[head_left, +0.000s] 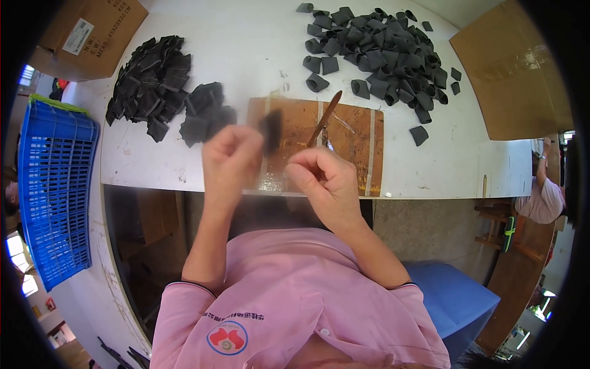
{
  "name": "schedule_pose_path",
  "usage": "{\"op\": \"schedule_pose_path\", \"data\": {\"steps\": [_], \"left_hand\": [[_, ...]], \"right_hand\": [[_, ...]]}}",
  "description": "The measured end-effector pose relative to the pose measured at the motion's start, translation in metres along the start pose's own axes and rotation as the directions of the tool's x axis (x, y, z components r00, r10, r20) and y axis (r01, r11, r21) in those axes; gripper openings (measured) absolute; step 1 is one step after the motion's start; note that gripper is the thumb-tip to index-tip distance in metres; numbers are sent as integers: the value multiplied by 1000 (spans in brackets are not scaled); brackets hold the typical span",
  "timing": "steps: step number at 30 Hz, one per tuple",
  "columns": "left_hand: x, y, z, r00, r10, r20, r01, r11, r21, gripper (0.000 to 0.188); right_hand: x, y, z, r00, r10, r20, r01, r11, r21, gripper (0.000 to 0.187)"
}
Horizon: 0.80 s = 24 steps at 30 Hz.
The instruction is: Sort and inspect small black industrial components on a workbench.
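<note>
Blurred by motion, my left hand (232, 157) is closed on a small black fabric-like piece (271, 131) over the left part of a brown, stained board (359, 132). My right hand (324, 177) is held in a pinch over the board's near edge; whatever is between its fingertips is hidden. Beyond its fingers, a slim brown stick (326, 118) slants up and away. The stick's lower end meets the hand's outline, and I cannot tell whether the fingers grip it. A small heap of flat black pieces (206, 111) lies left of the board.
A larger heap of flat black pieces (153, 80) is at the left. Many black loops (390, 58) cover the white table (258, 49) at the back right. Cardboard boxes (101, 37) stand at both far corners. A blue plastic basket (58, 184) is left; a blue seat (452, 298) is right.
</note>
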State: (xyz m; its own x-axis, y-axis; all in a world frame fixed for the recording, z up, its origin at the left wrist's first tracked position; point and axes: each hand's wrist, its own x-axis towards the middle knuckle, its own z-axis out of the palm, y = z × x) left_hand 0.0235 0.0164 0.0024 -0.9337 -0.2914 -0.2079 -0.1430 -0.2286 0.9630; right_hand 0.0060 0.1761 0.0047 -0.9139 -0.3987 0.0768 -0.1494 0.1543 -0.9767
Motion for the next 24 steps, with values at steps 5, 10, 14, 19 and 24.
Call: {"op": "schedule_pose_path", "data": {"steps": [5,10,14,19,24], "left_hand": [[-28,-5,34,969,247,-12,-242,956,166,4],[-22,-24,47,722,692,-21,-559,601,570,7],[-16,-11,57,947,241,-212,-254,967,-34,11],[-15,-12,61,961,267,-72,-271,960,-68,10],[-15,-32,53,920,374,-116,-352,919,176,12]], "right_hand": [[3,-8,3,960,-173,-220,171,985,-31,9],[6,-6,6,861,-365,-355,247,909,-335,12],[9,0,5,838,-306,-451,182,937,-299,14],[8,2,4,813,-384,-438,227,901,-368,15],[5,0,4,782,-526,-334,315,796,-516,15]]}}
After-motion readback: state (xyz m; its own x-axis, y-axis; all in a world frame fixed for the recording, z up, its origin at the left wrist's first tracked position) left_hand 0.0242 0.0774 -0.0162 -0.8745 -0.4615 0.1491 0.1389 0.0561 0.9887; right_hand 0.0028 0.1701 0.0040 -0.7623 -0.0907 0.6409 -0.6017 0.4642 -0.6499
